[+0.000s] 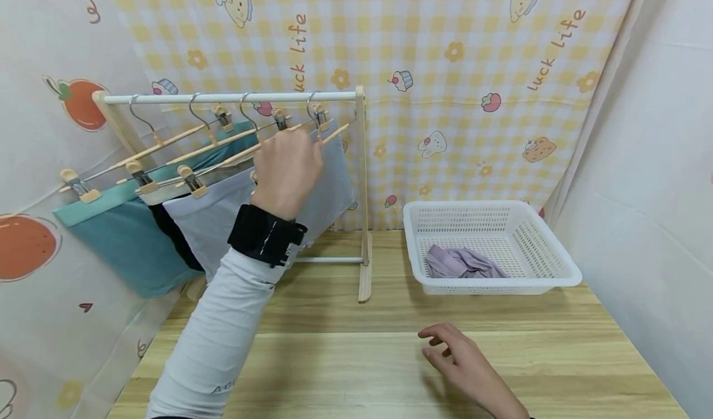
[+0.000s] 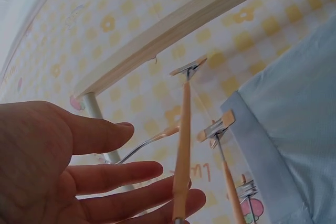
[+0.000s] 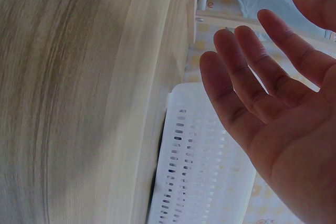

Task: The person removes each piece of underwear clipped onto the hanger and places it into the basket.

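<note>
Upper left, my left hand [image 1: 288, 174] was at the rack's [image 1: 361, 187] rightmost hanger [image 2: 184, 129], whose bar ran nearly upright across my loosely parted fingers in the left wrist view, contact unclear. Lower right, my right hand [image 1: 461, 363] hung relaxed, fingers slightly apart, nearer the white basket [image 1: 501, 282] holding crumpled lilac cloth [image 1: 461, 264].

Here's the nearest hanger [image 2: 183, 145], a slim wooden bar, its metal hook [image 2: 151, 140] up at the white rail [image 1: 223, 98], a bare clip [image 2: 189, 68] at its far end, hanging just beside the pale-blue garment [image 2: 302, 124].
</note>
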Motion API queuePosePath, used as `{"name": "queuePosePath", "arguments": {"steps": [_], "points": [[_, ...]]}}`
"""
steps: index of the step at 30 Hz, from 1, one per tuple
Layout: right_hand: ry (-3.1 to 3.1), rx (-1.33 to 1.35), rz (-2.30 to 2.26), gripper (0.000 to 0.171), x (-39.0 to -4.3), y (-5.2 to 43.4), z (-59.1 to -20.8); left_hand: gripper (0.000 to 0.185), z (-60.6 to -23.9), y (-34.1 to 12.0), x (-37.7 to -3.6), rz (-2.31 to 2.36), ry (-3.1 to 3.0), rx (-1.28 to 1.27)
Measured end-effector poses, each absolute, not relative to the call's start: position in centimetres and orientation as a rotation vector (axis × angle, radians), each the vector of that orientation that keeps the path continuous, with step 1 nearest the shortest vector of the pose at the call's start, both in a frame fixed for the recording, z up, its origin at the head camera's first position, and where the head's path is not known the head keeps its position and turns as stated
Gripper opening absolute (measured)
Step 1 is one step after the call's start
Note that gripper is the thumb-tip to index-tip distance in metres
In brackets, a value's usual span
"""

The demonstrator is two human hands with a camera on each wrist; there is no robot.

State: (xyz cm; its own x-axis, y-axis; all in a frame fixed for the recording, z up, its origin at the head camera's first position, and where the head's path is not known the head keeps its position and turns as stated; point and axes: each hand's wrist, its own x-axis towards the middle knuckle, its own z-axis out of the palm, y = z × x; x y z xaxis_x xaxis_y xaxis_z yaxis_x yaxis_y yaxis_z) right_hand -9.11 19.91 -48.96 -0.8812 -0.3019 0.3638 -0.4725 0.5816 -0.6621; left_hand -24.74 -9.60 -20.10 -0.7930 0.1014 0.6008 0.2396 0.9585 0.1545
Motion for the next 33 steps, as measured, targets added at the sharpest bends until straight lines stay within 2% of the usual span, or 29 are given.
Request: {"name": "queuePosePath", "arguments": {"steps": [6, 19, 26, 33], "points": [[-2.610, 0.636, 1.197, 0.021, -9.1, 19.8, -49.0, 0.036, -18.9, -10.6, -24.0, -0.302, -2.453, -0.220], [-2.604, 0.616, 1.195, 0.021, -8.9, 19.5, -49.0, 0.037, -17.0, -16.1, -24.3, -0.427, -2.543, -0.111], [-2.595, 0.638, 1.196, 0.021, -9.1, 19.6, -49.2, 0.036, -17.9, -19.0, -25.0, -0.459, -2.572, -0.060], [-2.618, 0.626, 1.224, 0.020, -9.1, 19.6, -49.1, 0.034, -19.5, -19.7, -26.2, -0.457, -2.666, -0.057]]}}
